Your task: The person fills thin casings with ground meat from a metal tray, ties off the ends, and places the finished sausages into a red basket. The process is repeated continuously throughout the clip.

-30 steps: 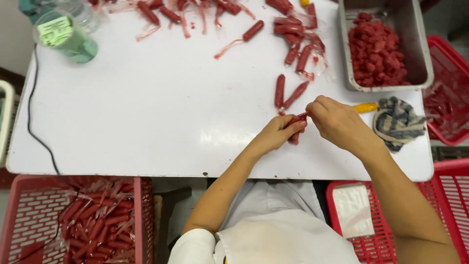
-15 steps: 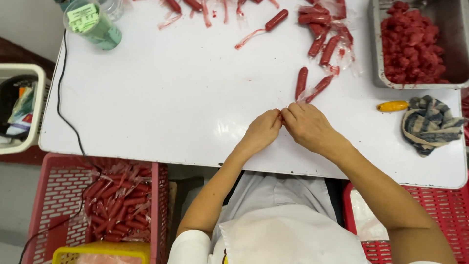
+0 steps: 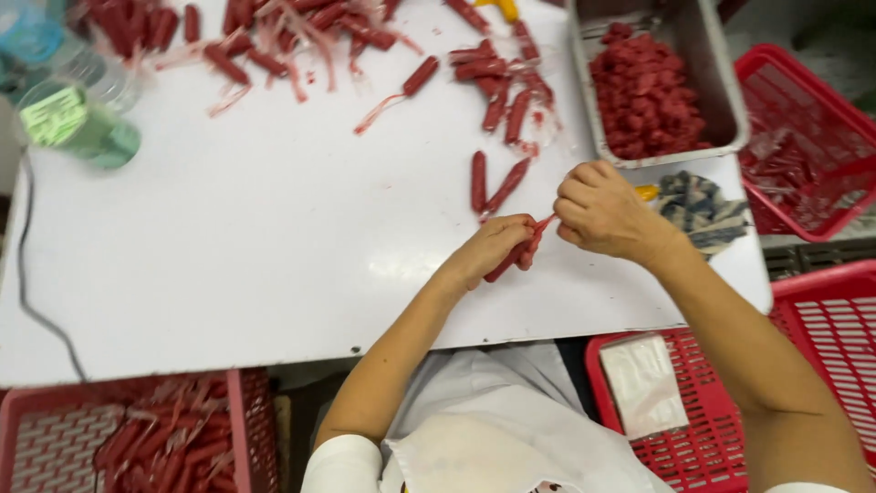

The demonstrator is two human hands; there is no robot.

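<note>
Bright overhead light, soft glare, perhaps motion-blurred edges.

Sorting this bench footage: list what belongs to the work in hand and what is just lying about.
In the work:
- left hand holding a red sausage
- right hand pulling its casing strip
- loose sausages on the white table
- metal tray of red pieces

Lying about:
- checked cloth
- green bottle
- black cable

Both forearms reach forward, converging. The left hand (image 3: 493, 248) is curled closed. The right hand (image 3: 602, 210) is fisted, fingers pinched together
</note>
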